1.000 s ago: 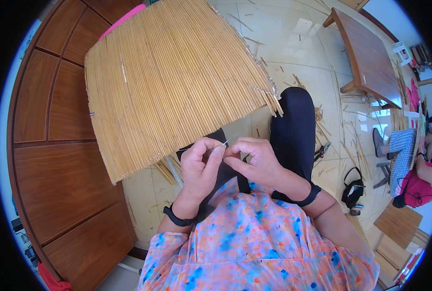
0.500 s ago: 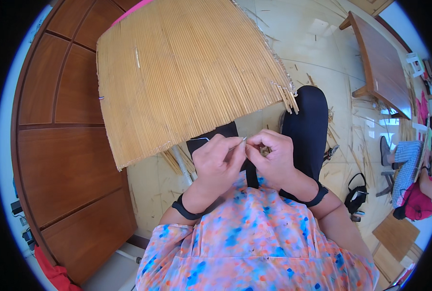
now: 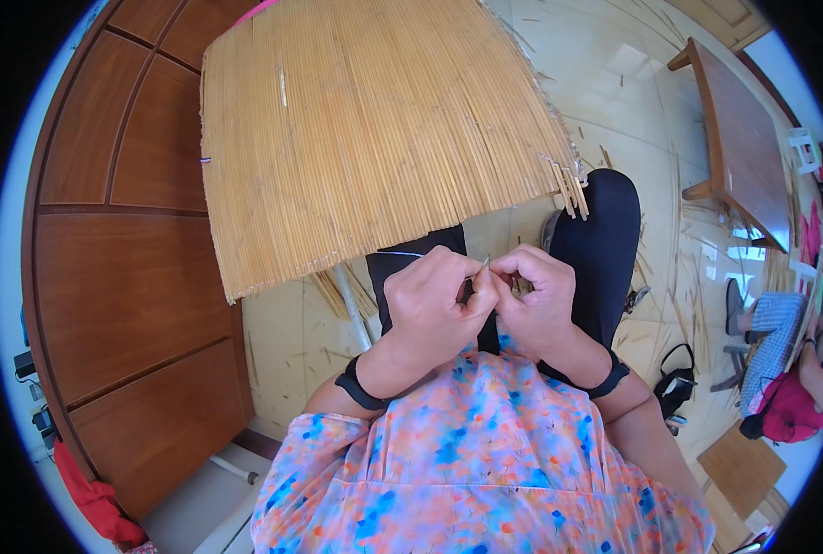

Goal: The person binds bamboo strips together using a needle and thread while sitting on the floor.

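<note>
My left hand [image 3: 437,297] and my right hand [image 3: 538,294] meet in front of my lap, with thumbs and forefingers pinched together. A tiny pale tip [image 3: 486,262] shows between the fingertips; it is too small to name and the rest of it is hidden. A thin whitish thread [image 3: 399,253] runs out beside my left hand over the dark trouser leg. Just beyond my hands lies a large tan mat [image 3: 375,138] of narrow sticks set side by side, raised above the floor. Several loose stick ends [image 3: 568,189] jut from its right near corner.
A tall brown wooden cabinet [image 3: 130,286] stands at the left. Cut sticks [image 3: 347,294] lie under the mat, and others are strewn over the tiled floor. At the right are a low wooden table [image 3: 739,138], a black bag [image 3: 676,383] and a seated person [image 3: 790,379].
The view has shifted a little, so the mat appears further right and higher. My hands stay pinched together and have turned slightly, with the left fingers more curled.
</note>
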Available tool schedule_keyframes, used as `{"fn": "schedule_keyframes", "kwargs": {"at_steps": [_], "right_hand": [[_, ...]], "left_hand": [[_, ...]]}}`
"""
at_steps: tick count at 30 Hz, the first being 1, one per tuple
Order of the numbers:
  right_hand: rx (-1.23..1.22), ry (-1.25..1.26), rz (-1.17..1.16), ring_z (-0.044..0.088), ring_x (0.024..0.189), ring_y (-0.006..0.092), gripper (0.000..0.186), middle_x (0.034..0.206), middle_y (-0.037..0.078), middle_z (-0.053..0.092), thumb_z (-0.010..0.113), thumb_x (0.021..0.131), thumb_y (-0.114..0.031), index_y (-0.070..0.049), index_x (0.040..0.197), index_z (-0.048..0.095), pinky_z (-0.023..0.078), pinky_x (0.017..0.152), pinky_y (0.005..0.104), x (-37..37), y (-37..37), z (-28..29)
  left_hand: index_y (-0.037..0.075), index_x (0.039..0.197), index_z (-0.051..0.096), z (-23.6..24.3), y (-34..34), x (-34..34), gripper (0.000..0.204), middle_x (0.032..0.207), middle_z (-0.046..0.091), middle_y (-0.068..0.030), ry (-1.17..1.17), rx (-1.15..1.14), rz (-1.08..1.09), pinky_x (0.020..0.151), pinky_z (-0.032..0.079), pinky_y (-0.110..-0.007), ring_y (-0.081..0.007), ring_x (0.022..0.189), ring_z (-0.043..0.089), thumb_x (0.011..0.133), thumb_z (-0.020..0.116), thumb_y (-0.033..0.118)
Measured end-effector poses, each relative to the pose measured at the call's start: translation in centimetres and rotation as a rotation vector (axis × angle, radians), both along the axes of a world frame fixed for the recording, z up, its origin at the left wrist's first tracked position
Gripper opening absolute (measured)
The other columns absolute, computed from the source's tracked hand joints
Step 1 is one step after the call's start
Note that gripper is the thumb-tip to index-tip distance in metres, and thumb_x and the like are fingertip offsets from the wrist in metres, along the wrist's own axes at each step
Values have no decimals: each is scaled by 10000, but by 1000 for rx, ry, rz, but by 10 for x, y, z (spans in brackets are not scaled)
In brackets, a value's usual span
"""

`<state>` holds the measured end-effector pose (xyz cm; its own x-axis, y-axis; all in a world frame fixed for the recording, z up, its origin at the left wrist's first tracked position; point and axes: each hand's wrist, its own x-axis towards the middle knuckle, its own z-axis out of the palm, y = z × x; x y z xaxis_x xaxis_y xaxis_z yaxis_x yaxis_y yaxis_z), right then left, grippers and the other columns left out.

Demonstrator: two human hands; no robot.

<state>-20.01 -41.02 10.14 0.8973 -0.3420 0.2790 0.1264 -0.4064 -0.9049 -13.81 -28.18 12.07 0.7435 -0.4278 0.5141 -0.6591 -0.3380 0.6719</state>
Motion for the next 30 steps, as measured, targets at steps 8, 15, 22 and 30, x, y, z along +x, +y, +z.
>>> {"fn": "schedule_keyframes", "kwargs": {"at_steps": [8, 15, 22, 30], "right_hand": [[-42, 13, 39, 589, 536, 152, 79, 663, 89, 584, 691, 746, 37, 0, 768, 625, 455, 498, 261, -1, -3, 2], [-25, 3, 60, 593, 543, 157, 83, 673, 96, 588, 681, 742, 50, 5, 786, 628, 459, 504, 260, -1, -2, 0], [-38, 14, 60, 592, 548, 155, 81, 673, 94, 588, 680, 750, 50, 7, 797, 630, 464, 504, 260, -1, -2, -1], [-26, -4, 66, 591, 547, 153, 81, 674, 93, 591, 683, 750, 49, 7, 794, 630, 465, 504, 262, -1, -3, -2]], "left_hand": [[64, 698, 578, -5, -1, -1, 152, 595, 516, -59, 1, -36, -4, 427, 413, -316, -211, 478, 536, 650, 718, 27], [50, 674, 579, -4, 1, 0, 137, 578, 531, -39, -32, -43, -6, 396, 394, -265, -133, 434, 517, 663, 685, -36], [55, 703, 571, -4, 1, -3, 148, 608, 531, -68, 47, -37, -2, 427, 418, -316, -218, 485, 548, 662, 709, 22], [57, 714, 575, -5, 1, -3, 149, 605, 520, -61, 52, -35, -11, 421, 409, -310, -206, 475, 533, 663, 710, 19]]}}
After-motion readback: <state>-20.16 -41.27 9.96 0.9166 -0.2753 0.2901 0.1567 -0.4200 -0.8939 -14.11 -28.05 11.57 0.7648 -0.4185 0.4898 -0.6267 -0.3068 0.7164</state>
